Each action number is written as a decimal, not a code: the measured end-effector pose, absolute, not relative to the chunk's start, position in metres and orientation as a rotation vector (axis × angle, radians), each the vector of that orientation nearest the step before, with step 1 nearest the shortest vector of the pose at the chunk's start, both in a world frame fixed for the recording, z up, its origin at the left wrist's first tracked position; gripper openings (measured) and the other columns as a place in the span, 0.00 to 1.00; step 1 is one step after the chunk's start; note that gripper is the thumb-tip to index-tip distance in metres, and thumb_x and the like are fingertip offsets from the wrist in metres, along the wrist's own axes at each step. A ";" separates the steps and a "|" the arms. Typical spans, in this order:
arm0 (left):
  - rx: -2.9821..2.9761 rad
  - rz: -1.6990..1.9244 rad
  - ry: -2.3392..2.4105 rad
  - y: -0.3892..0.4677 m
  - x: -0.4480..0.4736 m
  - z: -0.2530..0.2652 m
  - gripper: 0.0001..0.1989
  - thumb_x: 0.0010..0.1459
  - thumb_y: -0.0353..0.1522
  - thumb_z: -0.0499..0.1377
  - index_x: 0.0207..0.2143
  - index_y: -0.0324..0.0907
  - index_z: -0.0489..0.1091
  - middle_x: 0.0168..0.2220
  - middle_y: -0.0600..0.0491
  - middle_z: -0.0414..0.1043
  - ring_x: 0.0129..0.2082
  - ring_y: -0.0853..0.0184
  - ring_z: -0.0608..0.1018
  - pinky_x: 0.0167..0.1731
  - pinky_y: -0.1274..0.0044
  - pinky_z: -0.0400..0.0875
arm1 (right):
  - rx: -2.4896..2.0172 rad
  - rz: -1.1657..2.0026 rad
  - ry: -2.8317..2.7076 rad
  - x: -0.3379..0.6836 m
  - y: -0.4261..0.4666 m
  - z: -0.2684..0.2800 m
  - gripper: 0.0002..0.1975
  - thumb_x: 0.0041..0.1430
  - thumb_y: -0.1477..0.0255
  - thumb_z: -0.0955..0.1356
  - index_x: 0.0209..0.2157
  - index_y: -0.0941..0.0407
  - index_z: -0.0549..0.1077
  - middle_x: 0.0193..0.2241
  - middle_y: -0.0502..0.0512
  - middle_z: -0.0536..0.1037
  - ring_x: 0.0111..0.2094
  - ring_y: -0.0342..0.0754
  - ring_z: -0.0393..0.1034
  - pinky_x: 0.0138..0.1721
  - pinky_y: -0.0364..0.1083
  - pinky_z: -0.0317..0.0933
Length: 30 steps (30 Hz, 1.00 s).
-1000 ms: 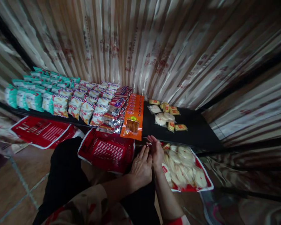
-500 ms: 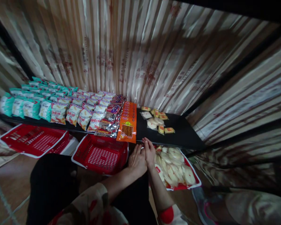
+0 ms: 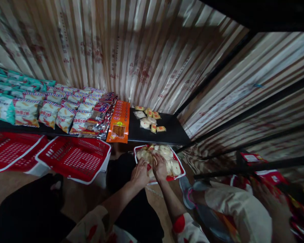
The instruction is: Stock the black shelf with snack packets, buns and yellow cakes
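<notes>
A red basket with a white rim [image 3: 181,165] stands in front of the shelf, filled with pale round crackers in clear wrappers [image 3: 175,167]. My left hand [image 3: 140,173] reaches over its near left side, fingers bent down onto the packets. Close beside it, my right hand [image 3: 160,167] rests its spread fingers among the crackers. A small red label [image 3: 149,167] shows between the two hands. My fingertips are partly hidden, and no packet is lifted. On the black shelf [image 3: 172,133] above lie several clear-wrapped white crackers [image 3: 145,123] and small yellow packets [image 3: 161,129].
Left along the shelf stand an orange snack bag [image 3: 119,125], dark purple packets [image 3: 101,109], white snack bags [image 3: 26,111] and teal bags [image 3: 5,108]. Below are red baskets [image 3: 76,155]. At right, another person's leg [image 3: 238,206] and hand [image 3: 271,202] are near, beside a black frame bar [image 3: 281,165].
Both hands have come apart from each other at the shelf edge and moved down into the cracker basket. The view has turned right, bringing the other person's leg and hand into sight.
</notes>
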<state>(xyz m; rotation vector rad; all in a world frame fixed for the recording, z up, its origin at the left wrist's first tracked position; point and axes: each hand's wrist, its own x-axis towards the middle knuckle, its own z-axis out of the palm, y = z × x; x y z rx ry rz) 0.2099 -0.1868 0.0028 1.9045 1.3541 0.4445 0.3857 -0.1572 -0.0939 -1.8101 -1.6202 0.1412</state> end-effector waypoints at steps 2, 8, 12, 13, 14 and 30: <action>1.888 0.498 1.364 -0.193 0.222 0.002 0.21 0.52 0.24 0.48 0.49 0.37 0.67 0.59 0.44 0.60 0.56 0.61 0.67 0.55 0.74 0.63 | -1.838 0.105 -1.670 0.400 -0.154 -0.092 0.17 0.53 0.70 0.61 0.44 0.55 0.73 0.50 0.58 0.71 0.56 0.54 0.55 0.56 0.57 0.51; 1.761 0.573 1.503 -0.210 0.252 -0.004 0.18 0.54 0.25 0.48 0.45 0.38 0.69 0.60 0.44 0.58 0.53 0.60 0.70 0.52 0.73 0.66 | -1.962 0.084 -1.898 0.432 -0.143 -0.088 0.15 0.51 0.72 0.65 0.42 0.55 0.71 0.51 0.58 0.70 0.57 0.54 0.54 0.56 0.55 0.49; 1.679 0.634 1.616 -0.222 0.274 -0.009 0.18 0.55 0.24 0.47 0.46 0.38 0.70 0.59 0.44 0.60 0.55 0.62 0.69 0.53 0.74 0.64 | -2.029 0.135 -2.074 0.440 -0.141 -0.083 0.10 0.54 0.72 0.64 0.38 0.56 0.73 0.43 0.62 0.75 0.52 0.54 0.62 0.50 0.51 0.55; 1.655 0.658 1.644 -0.224 0.280 -0.010 0.18 0.55 0.24 0.47 0.46 0.37 0.70 0.58 0.43 0.60 0.55 0.62 0.68 0.54 0.74 0.63 | -2.045 0.143 -2.120 0.441 -0.140 -0.081 0.09 0.55 0.72 0.63 0.36 0.57 0.73 0.39 0.63 0.76 0.49 0.54 0.64 0.48 0.50 0.57; 1.632 0.683 1.668 -0.226 0.287 -0.010 0.18 0.55 0.24 0.47 0.46 0.37 0.70 0.58 0.43 0.61 0.56 0.63 0.68 0.55 0.74 0.62 | -2.048 0.147 -2.156 0.443 -0.140 -0.079 0.09 0.56 0.72 0.62 0.34 0.57 0.73 0.35 0.62 0.77 0.47 0.54 0.66 0.46 0.49 0.58; 1.329 1.021 1.849 -0.258 0.373 0.000 0.17 0.53 0.21 0.49 0.42 0.36 0.72 0.52 0.45 0.68 0.54 0.66 0.69 0.56 0.75 0.59 | -1.624 0.445 -1.732 0.497 -0.162 -0.017 0.19 0.59 0.60 0.57 0.36 0.54 0.73 0.30 0.53 0.77 0.31 0.49 0.69 0.34 0.45 0.58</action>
